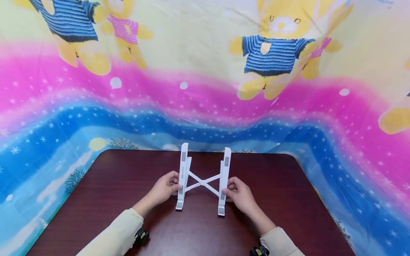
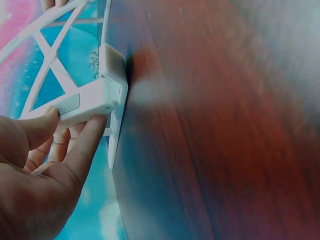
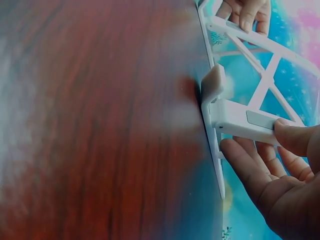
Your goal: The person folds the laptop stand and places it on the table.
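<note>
A white folding laptop stand [image 1: 202, 182] stands unfolded on the table, its two side arms spread apart and joined by crossed bars. Grey pads line the arms, and small lips turn up at the front ends. My left hand [image 1: 165, 187] pinches the left arm, the thumb on top by a grey pad and fingers beneath, as the left wrist view shows of this hand [image 2: 50, 170]. On the other side, my right hand [image 1: 239, 195] pinches the right arm the same way; in the right wrist view the thumb of that hand [image 3: 280, 185] lies on the pad.
The dark reddish-brown table [image 1: 128, 167] has rounded far corners. Behind and beside it hangs a colourful cloth [image 1: 198, 89] printed with bears and snowflakes. Black devices [image 1: 141, 235] are worn at both wrists, below cream sleeves [image 1: 116, 231].
</note>
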Motion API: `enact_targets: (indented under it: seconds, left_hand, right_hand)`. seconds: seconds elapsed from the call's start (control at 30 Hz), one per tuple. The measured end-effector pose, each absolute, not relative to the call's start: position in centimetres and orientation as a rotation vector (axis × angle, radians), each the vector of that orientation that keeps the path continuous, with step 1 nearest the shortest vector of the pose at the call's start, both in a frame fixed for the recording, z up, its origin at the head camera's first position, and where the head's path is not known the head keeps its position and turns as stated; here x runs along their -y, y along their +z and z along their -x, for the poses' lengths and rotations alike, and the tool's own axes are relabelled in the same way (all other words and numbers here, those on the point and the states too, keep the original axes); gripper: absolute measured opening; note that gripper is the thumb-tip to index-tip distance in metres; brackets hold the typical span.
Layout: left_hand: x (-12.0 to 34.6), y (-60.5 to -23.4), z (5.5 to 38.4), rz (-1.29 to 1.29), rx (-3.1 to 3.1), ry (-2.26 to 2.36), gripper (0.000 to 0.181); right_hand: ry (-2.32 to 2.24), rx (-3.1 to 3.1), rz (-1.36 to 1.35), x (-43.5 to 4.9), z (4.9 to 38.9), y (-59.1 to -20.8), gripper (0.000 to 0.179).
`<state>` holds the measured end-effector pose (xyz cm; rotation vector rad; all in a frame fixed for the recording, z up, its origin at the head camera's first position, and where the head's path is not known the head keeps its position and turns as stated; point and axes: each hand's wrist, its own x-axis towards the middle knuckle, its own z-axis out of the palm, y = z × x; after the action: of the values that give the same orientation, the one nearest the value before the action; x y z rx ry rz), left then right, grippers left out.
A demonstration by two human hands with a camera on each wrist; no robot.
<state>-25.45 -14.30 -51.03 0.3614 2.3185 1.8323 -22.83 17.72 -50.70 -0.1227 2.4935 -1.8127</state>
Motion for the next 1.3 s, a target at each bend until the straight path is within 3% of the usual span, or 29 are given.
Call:
enact_targets:
  seconds: [0.57,1.3]
  left_hand:
    - [14.0,-51.1,24.8,-0.319,-2.251,1.907,0.023]
    - [12.7,-50.8,24.6,-0.162,-2.352,2.002,0.023]
  right_hand:
    - [-1.732,-2.534,0.127,-18.5,23.3,-50.5,0.031]
    - [-1.750,-2.518,0.130,-18.8,24.2,-50.5,0.029]
